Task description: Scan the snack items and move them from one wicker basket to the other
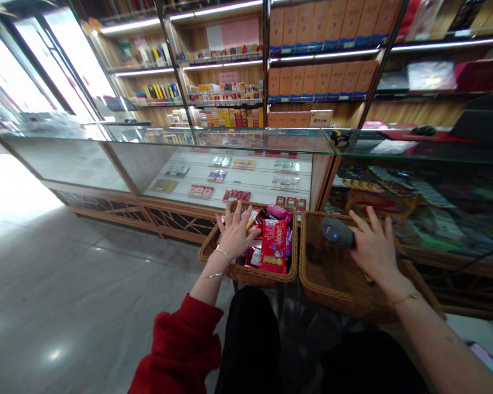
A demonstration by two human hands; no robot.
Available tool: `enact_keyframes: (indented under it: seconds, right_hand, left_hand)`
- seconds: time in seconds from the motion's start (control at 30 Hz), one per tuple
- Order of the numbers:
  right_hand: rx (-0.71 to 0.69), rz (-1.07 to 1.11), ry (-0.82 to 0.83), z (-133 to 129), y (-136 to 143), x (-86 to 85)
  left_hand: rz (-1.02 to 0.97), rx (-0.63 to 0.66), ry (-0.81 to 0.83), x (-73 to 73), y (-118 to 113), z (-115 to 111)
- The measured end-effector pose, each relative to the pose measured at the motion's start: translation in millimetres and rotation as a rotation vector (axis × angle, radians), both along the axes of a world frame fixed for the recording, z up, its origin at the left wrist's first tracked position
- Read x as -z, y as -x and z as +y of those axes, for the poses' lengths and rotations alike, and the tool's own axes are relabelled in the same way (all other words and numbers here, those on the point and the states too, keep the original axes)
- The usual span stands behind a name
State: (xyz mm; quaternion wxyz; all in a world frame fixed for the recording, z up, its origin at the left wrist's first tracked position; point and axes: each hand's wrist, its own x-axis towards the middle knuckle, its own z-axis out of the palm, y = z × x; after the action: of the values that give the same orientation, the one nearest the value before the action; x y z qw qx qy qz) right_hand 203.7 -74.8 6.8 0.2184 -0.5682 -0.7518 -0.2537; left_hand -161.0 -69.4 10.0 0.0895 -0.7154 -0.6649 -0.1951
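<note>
Before the glass display table (230,139), seen from the head camera, two wicker baskets stand side by side at the person's knees.

Item 1: left basket (213,257), woven, filled with packaged snacks. A red packet (273,246) stands upright near the middle of the heap; pink and dark wrappers lie behind and beside it.

Item 2: left hand (235,232), red sleeve pushed back, bracelets at the wrist. It rests on the packets at the left side of this basket, fingers spread and open, the grip closed on nothing.

Item 3: right basket (332,279), woven, just beside the first, its visible floor bare.

Item 4: handheld scanner (336,232), grey, with a small blue light on its head, held over the far part of the right basket.

Item 5: right hand (373,249), thin bracelet at the wrist. Its grip is wrapped around the scanner's handle, the index finger stretched out along the top.

Item 6: display table, glass-topped, with small flat boxes laid in rows on its white inner shelf.

Item 7: wall shelves (320,54) behind, lit, stocked with orange cartons and assorted small boxes.

Item 8: floor (74,295), grey polished tile, to the left.
</note>
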Motion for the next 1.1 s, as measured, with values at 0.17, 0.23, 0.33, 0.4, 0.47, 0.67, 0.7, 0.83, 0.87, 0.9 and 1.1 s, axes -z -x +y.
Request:
enact_keyframes:
  seconds: [0.17, 0.23, 0.33, 0.4, 0.47, 0.67, 0.7, 0.83, 0.87, 0.9, 1.1]
  right_hand:
    - [0.002, 0.016, 0.002, -1.3, -4.9, 3.1]
    - [0.000, 0.015, -0.001, -1.6, -8.0, 4.7]
    - [0.005, 0.018, 0.002, -1.6, -14.0, 7.8]
    - [0.009, 0.029, 0.006, -1.6, -18.5, 9.7]
    - [0.017, 0.041, 0.007, -2.0, -22.9, 11.3]
    - [0.070, 0.038, 0.015, -5.8, -35.8, 14.1]
    - [0.082, 0.039, 0.018, -6.5, -38.1, 14.5]
    - [0.111, 0.025, 0.028, -8.2, -48.8, 17.0]
    - [0.116, 0.022, 0.029, -8.4, -51.7, 17.7]
    - [0.122, 0.020, 0.030, -8.6, -54.7, 18.3]
    - [0.163, -0.006, 0.051, -11.2, -69.3, 19.9]
  left_hand:
    - [0.021, 0.085, 0.019, -5.9, -28.4, 2.1]
    - [0.027, 0.125, 0.028, -8.1, -43.1, 2.5]
    - [0.037, 0.181, 0.049, -9.9, -66.0, 4.6]
    - [0.044, 0.216, 0.054, -10.7, -80.8, 6.8]
    - [0.052, 0.254, 0.067, -11.7, -94.1, 9.2]
    - [0.087, 0.329, 0.085, -14.2, -123.8, 15.4]
    - [0.094, 0.342, 0.082, -13.9, -127.7, 16.5]
    - [0.104, 0.384, 0.084, -12.2, -143.3, 20.9]
    - [0.106, 0.393, 0.093, -12.1, -147.3, 21.8]
    - [0.108, 0.403, 0.102, -12.1, -151.3, 22.7]
    - [0.133, 0.471, 0.134, -9.6, -174.2, 30.2]
